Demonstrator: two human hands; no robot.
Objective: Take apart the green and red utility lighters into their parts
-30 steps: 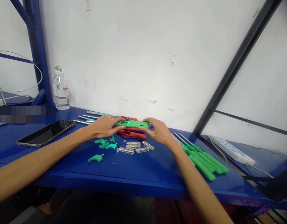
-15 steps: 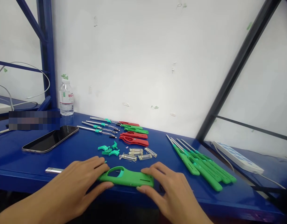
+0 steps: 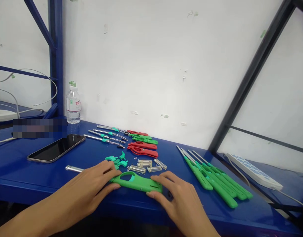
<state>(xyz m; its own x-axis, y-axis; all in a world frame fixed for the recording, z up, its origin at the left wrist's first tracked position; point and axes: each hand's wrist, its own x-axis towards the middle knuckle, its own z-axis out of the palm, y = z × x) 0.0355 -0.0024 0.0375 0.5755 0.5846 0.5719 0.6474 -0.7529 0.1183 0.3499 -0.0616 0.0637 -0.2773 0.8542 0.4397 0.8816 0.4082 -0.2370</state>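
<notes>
A green long-nosed gas lighter [image 3: 138,183] lies across the front of the blue table between my hands. My left hand [image 3: 98,179] pinches its neck end; the metal tube juts out on the left beyond my wrist. The fingers and thumb of my right hand [image 3: 174,194] close on the handle's butt end. A teal trigger shows inside the lighter's loop. Just behind the lighter are several clear fuel tanks [image 3: 138,169], with loose teal triggers [image 3: 122,163] to their left.
Metal lighter tubes with wires [image 3: 102,140] and red and green handle shells [image 3: 143,151] lie at the back. Several green lighters [image 3: 215,181] are grouped on the right. A phone [image 3: 56,148] and water bottle [image 3: 73,105] are on the left; a power strip [image 3: 255,171] is far right.
The lighter has tilted, its tube end rising in the view, with both hands still gripping it. The whole view has shifted slightly.
</notes>
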